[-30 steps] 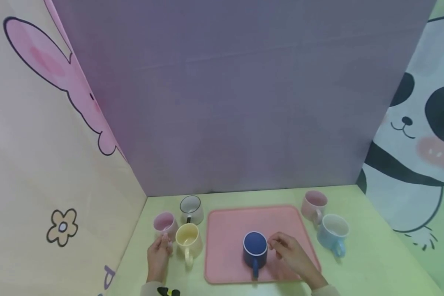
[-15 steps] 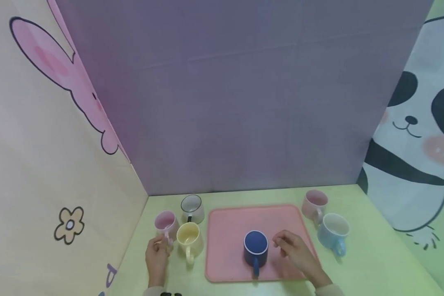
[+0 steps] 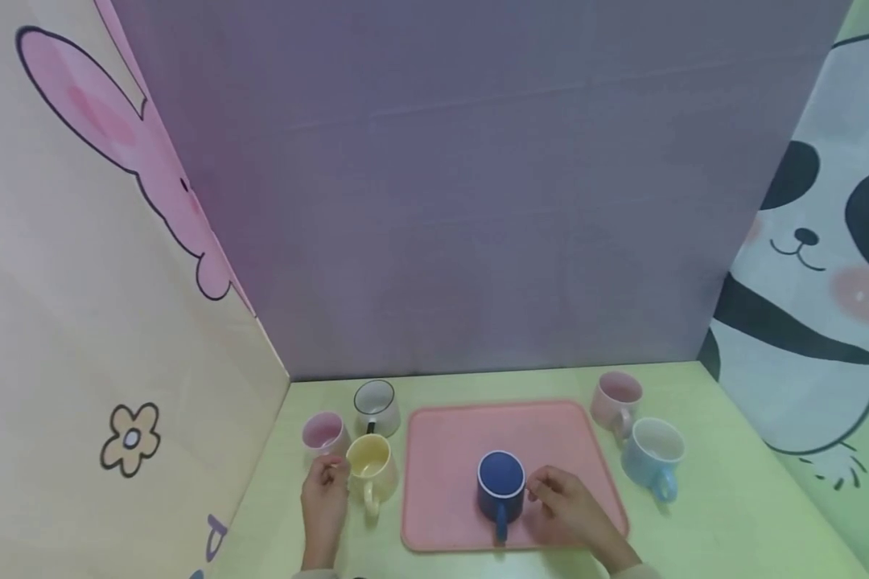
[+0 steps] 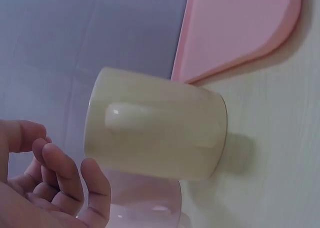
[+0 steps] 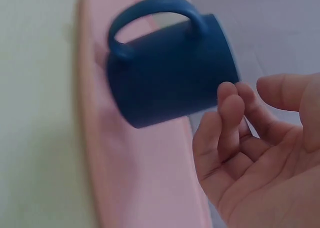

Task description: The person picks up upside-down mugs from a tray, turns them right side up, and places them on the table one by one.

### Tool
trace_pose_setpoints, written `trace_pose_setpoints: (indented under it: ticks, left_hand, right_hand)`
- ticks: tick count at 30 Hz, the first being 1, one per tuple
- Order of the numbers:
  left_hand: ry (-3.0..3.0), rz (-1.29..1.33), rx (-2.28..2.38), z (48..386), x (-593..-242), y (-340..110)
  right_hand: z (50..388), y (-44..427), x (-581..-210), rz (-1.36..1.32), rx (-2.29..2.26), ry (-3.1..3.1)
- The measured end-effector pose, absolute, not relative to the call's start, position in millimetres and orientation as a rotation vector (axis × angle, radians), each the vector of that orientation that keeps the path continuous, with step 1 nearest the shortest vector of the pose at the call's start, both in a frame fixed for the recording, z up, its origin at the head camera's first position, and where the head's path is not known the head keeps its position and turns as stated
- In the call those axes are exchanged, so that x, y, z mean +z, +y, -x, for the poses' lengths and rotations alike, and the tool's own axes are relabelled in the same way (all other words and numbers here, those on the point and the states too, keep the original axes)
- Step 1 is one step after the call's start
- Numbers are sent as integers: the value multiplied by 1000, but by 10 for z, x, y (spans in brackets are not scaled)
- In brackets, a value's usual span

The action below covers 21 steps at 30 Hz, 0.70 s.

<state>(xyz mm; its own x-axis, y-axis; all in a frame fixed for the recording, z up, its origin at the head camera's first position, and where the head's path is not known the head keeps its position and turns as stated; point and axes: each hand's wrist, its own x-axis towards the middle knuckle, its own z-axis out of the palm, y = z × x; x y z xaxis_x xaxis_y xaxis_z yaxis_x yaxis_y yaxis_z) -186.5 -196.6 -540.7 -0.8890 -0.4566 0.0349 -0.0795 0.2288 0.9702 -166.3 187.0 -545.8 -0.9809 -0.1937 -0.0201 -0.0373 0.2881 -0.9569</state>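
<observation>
Between the left pink mug (image 3: 323,434) and the yellow mug (image 3: 380,470) is my left hand (image 3: 324,498), its fingers loosely bent. The left wrist view shows nothing in those fingers, close to the rim of the yellow mug (image 4: 155,125). A dark blue mug (image 3: 500,486) stands upright on the pink tray (image 3: 434,515), handle toward me. My right hand (image 3: 568,503) is over the tray at that mug's right side. Its loosely bent fingers are at the rim of the blue mug (image 5: 170,72) in the right wrist view, holding nothing; whether they touch cannot be told.
A white mug with a dark rim (image 3: 376,410) stands at the back left. Right of the tray are another pink mug (image 3: 611,410) and a light blue mug (image 3: 652,458). A grey-purple cloth wall (image 3: 478,241) rises behind the pale table (image 3: 739,490).
My left hand has left the handle of the left pink mug and moved right, toward the yellow mug. My right hand drew slightly away from the blue mug, then came back.
</observation>
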Motion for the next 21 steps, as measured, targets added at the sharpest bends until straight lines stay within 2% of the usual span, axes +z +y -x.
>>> trace_pose_setpoints:
  ticks: [6,11,21]
  left_hand:
    - [-2211,-417,-1667,1820,-5305,-1755]
    - [-2202,-269,-1669,1732,-5248,-1401]
    - [-2566,180,-1798,1532,-5588,-646]
  right_hand:
    - [1627,1813,-5619,217,-1785,2345]
    - [1609,1809,-5668,158,-1781,2329]
    - [1596,1814,-5684,113,-1776,2354]
